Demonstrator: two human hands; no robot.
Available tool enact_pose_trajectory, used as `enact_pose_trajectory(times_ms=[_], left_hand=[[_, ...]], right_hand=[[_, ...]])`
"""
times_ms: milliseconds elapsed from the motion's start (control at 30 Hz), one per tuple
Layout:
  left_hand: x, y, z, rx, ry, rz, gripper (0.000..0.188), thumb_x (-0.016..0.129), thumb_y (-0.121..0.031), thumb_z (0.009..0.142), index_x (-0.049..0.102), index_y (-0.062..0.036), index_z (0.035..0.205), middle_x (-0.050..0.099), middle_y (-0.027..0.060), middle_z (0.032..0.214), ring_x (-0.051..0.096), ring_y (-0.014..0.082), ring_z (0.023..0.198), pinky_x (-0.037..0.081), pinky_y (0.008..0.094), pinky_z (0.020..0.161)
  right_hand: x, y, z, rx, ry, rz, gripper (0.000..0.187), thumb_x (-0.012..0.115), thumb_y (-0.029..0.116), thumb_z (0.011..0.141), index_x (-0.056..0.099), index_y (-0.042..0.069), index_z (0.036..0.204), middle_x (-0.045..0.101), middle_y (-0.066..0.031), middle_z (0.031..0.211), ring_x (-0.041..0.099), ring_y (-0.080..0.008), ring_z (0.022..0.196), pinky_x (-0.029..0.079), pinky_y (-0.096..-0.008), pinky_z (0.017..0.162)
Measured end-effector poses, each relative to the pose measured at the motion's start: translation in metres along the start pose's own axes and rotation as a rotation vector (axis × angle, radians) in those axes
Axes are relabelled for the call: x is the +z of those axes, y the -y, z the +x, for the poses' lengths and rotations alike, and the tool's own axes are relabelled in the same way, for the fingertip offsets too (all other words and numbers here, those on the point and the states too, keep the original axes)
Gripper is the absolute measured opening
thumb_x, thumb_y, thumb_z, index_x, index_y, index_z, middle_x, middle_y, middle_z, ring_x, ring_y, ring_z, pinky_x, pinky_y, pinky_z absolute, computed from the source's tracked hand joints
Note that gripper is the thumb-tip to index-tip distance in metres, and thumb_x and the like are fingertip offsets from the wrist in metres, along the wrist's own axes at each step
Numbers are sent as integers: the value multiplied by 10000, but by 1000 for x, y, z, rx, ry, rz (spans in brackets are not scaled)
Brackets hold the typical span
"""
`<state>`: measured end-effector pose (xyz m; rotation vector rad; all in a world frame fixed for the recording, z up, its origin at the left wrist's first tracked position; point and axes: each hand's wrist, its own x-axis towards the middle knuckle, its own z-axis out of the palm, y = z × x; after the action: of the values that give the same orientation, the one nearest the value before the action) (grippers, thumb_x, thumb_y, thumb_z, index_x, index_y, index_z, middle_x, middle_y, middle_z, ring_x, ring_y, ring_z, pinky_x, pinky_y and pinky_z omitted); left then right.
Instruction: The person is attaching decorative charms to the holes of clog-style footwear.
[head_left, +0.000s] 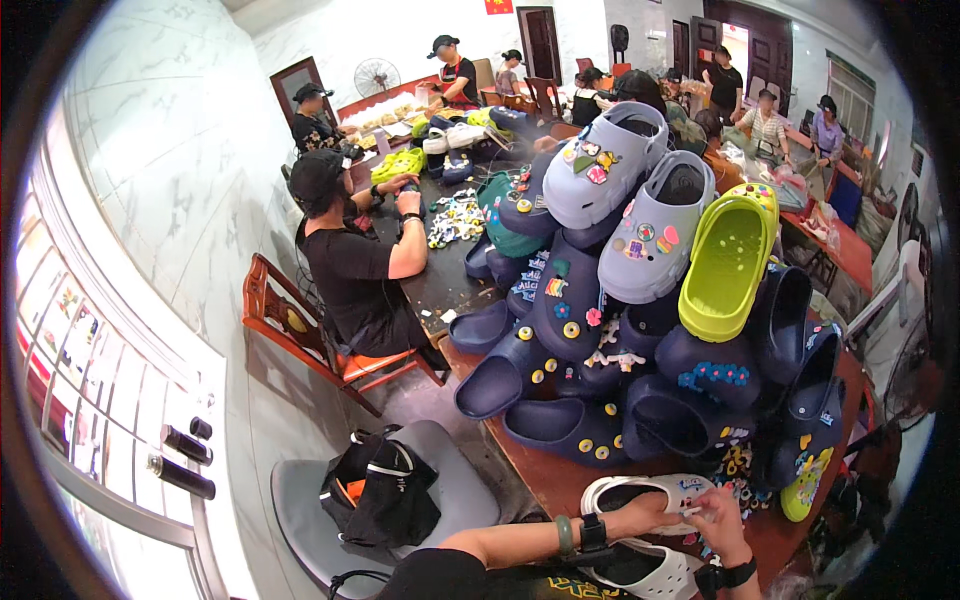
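A white clog (606, 488) lies at the table's near edge, its toe towards the right. My left hand (648, 514) is closed over its near side, the fingers reaching towards the toe. Just to the right, my right hand (720, 522) is closed in a pinch above the toe; what sits between those fingertips is too small to make out. A second white clog (655, 572) is nearer to me, below both hands and partly hidden by my left forearm. Small colourful shoe charms (738, 468) are scattered beyond my right hand.
A tall heap of navy clogs (570, 425) with charms fills the table ahead, topped by pale lilac clogs (600, 175) and a lime clog (728, 262). A black bag (385, 495) rests on a grey chair (455, 470) at left. Beyond it, a person (350, 250) works seated.
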<state>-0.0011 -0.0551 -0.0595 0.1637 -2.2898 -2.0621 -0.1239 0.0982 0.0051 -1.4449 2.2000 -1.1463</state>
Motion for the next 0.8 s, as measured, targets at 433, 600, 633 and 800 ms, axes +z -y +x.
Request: enact_pose_trajectory(times_ms=[433,600,633,800], left_hand=[[-15,-14,1,-118,113,38,445,652,-308,850,578,30,1129,658,186,1017,634,273,892,478,350,807],[-11,-6,2,-130,132,-90,430,666,-273,838,576,25,1134,661,151,1016,621,216,901,478,333,815],[-12,-10,1,-84,118,-87,429,665,-276,842,576,26,1133,661,149,1017,619,212,911,477,328,817],[-10,-9,0,32,68,-145,419,648,-298,869,579,21,1132,664,142,1020,617,205,926,473,323,826]], right_hand=[[34,32,-44,53,-226,-276,209,702,-6,676,599,33,854,563,-101,899,528,-297,883,408,-401,809],[48,38,-47,253,-256,-112,217,667,-26,704,563,-7,893,548,-148,933,539,-333,853,450,-399,740],[48,40,-45,313,-233,-106,220,657,-32,710,552,-16,903,545,-159,945,543,-341,843,460,-392,727],[43,35,-47,99,-212,-274,219,669,-15,708,568,-10,902,567,-158,915,567,-312,837,465,-361,722]])
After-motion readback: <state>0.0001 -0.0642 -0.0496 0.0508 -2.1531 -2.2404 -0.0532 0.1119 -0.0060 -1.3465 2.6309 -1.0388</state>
